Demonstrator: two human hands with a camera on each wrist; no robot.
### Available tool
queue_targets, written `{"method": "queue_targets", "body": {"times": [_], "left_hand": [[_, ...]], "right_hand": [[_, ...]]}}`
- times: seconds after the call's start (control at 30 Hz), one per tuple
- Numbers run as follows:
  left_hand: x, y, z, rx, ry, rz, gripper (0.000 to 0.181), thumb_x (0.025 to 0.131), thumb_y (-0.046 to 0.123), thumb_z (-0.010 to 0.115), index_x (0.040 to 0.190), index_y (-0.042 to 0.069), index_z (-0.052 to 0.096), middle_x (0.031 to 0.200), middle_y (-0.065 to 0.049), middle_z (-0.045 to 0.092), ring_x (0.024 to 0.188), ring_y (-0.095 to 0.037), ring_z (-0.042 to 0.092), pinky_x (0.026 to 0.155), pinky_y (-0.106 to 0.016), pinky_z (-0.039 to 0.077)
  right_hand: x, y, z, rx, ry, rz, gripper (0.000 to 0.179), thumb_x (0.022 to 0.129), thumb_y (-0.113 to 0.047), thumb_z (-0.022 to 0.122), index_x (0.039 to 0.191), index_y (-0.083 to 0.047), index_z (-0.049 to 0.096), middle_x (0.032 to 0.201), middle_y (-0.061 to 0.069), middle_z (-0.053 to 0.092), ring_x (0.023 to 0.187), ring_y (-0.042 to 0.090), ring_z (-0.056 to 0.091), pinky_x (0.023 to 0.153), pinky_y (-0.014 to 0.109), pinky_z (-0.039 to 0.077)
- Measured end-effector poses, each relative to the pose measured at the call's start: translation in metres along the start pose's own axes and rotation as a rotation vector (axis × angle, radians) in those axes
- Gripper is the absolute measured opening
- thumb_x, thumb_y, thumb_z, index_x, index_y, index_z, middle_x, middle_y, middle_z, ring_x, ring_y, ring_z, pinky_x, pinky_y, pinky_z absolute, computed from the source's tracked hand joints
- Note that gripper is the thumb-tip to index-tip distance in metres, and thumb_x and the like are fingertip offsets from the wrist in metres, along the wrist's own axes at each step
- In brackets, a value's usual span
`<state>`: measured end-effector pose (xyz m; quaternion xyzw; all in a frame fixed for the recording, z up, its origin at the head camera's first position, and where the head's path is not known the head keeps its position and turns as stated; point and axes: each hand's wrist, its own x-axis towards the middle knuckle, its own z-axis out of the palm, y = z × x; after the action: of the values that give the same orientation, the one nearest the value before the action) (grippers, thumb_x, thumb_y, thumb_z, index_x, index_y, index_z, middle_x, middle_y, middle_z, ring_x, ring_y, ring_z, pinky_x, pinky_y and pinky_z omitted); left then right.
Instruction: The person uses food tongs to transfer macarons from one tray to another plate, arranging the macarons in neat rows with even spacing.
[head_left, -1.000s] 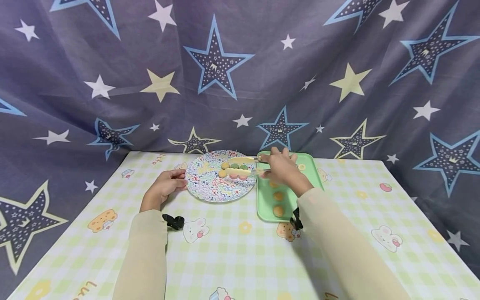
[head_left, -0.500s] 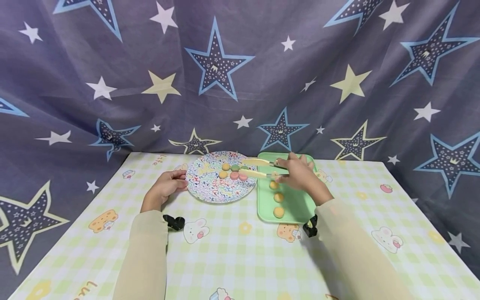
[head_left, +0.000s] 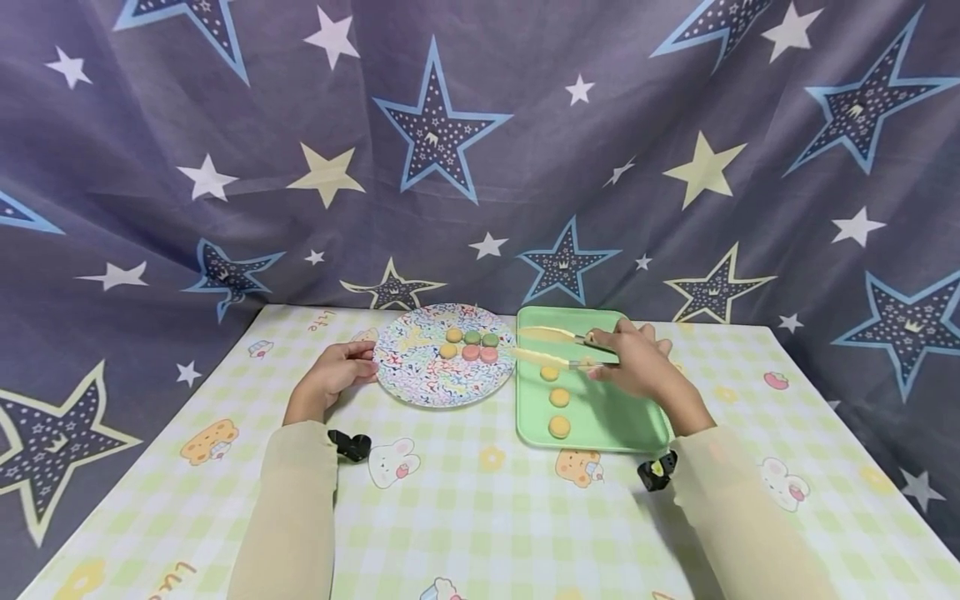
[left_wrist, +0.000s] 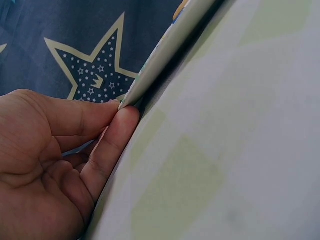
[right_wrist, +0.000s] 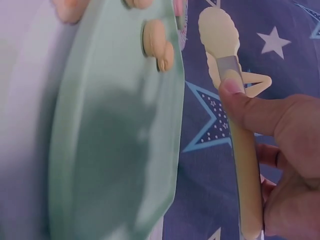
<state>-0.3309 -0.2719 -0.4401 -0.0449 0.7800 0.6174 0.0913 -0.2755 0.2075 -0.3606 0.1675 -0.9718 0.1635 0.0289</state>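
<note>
My left hand (head_left: 333, 379) pinches the left rim of a round, colour-speckled plate (head_left: 408, 375). In the left wrist view, thumb and finger meet at the rim (left_wrist: 131, 95). Two yellow macarons (head_left: 454, 335), two green macarons (head_left: 472, 337) and two pink macarons (head_left: 470, 353) sit grouped on the plate's right half. Above the green tray (head_left: 603, 421), my right hand (head_left: 641, 362) holds a pair of tongs (head_left: 551, 334) with cream, scalloped tips pointing left. The tips are spread apart with nothing between them. Several yellow macarons (head_left: 558, 397) lie along the tray's left side, partly below the tongs.
The tray stands just right of the plate, their edges close together. Both rest on a checked tablecloth (head_left: 450, 508) printed with cartoons. Behind the table hangs a dark star-patterned curtain (head_left: 517, 150). Black straps with mounts (head_left: 350, 446) sit at both wrists.
My right hand has moved right with the tongs, from over the plate to over the tray, uncovering the macarons on the plate. The left hand stays at the plate's rim.
</note>
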Motion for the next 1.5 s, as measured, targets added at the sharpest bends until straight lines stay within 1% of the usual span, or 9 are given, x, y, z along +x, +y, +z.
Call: {"method": "queue_targets", "body": {"times": [0.2,0.4,0.57,0.73,0.93,1.1,1.3,1.5], "left_hand": [[0.002,-0.003,0.003,-0.005,-0.012,0.002,0.063,0.097,-0.010,0.058,0.156,-0.004,0.036,0.138,-0.019,0.045,0.100,-0.014,0.060,0.090,-0.027,0.061],[0.003,-0.001,0.005,-0.009,-0.015,-0.005,0.063,0.098,-0.009,0.057,0.156,-0.003,0.035,0.141,-0.019,0.044,0.103,-0.016,0.060,0.091,-0.028,0.061],[0.002,0.001,0.004,-0.001,-0.009,0.006,0.062,0.097,-0.009,0.058,0.156,-0.003,0.037,0.137,-0.018,0.045,0.100,-0.014,0.060,0.090,-0.026,0.061],[0.001,0.000,0.003,0.008,-0.011,0.016,0.062,0.098,-0.009,0.056,0.156,-0.003,0.036,0.134,-0.017,0.046,0.097,-0.011,0.060,0.089,-0.026,0.061],[0.001,0.000,0.001,0.004,-0.004,0.019,0.062,0.098,-0.009,0.057,0.156,-0.004,0.036,0.129,-0.015,0.047,0.094,-0.010,0.060,0.089,-0.026,0.062],[0.001,0.000,0.000,0.003,0.004,0.013,0.062,0.097,-0.010,0.057,0.155,-0.004,0.037,0.125,-0.014,0.047,0.092,-0.009,0.060,0.087,-0.025,0.062],[0.001,-0.001,0.001,-0.007,0.012,0.015,0.062,0.097,-0.011,0.057,0.155,-0.005,0.038,0.124,-0.014,0.047,0.090,-0.009,0.059,0.087,-0.024,0.062],[0.001,0.000,0.002,-0.005,0.009,0.010,0.062,0.097,-0.011,0.057,0.155,-0.005,0.037,0.126,-0.014,0.047,0.091,-0.009,0.059,0.087,-0.024,0.061]], "right_hand": [[-0.017,0.013,-0.002,0.003,0.001,0.009,0.068,0.090,-0.028,0.080,0.149,-0.006,0.053,0.117,0.020,0.051,0.089,0.036,0.038,0.073,0.051,0.029],[-0.032,0.022,-0.004,0.005,0.010,-0.005,0.068,0.088,-0.027,0.081,0.147,-0.007,0.056,0.109,0.016,0.051,0.087,0.036,0.037,0.071,0.050,0.028],[-0.041,0.027,-0.011,0.015,-0.017,-0.021,0.068,0.088,-0.027,0.082,0.147,-0.005,0.056,0.108,0.014,0.051,0.088,0.036,0.037,0.072,0.050,0.028],[-0.045,0.029,-0.020,0.033,-0.043,-0.042,0.071,0.085,-0.026,0.083,0.146,-0.004,0.056,0.108,0.012,0.052,0.089,0.033,0.039,0.074,0.048,0.028],[-0.047,0.034,-0.025,0.025,-0.065,-0.073,0.073,0.082,-0.028,0.085,0.144,-0.001,0.057,0.098,0.006,0.051,0.083,0.027,0.036,0.072,0.043,0.027],[-0.048,0.038,-0.024,0.005,-0.090,-0.057,0.073,0.079,-0.029,0.086,0.142,-0.004,0.061,0.098,0.007,0.053,0.082,0.026,0.037,0.071,0.041,0.028],[-0.046,0.042,-0.021,-0.013,-0.108,-0.058,0.073,0.077,-0.029,0.088,0.141,-0.006,0.062,0.099,0.007,0.054,0.082,0.026,0.038,0.070,0.040,0.028],[-0.046,0.044,-0.020,0.000,-0.123,-0.048,0.071,0.076,-0.026,0.088,0.140,-0.007,0.064,0.097,0.007,0.053,0.082,0.026,0.037,0.070,0.040,0.028]]}}
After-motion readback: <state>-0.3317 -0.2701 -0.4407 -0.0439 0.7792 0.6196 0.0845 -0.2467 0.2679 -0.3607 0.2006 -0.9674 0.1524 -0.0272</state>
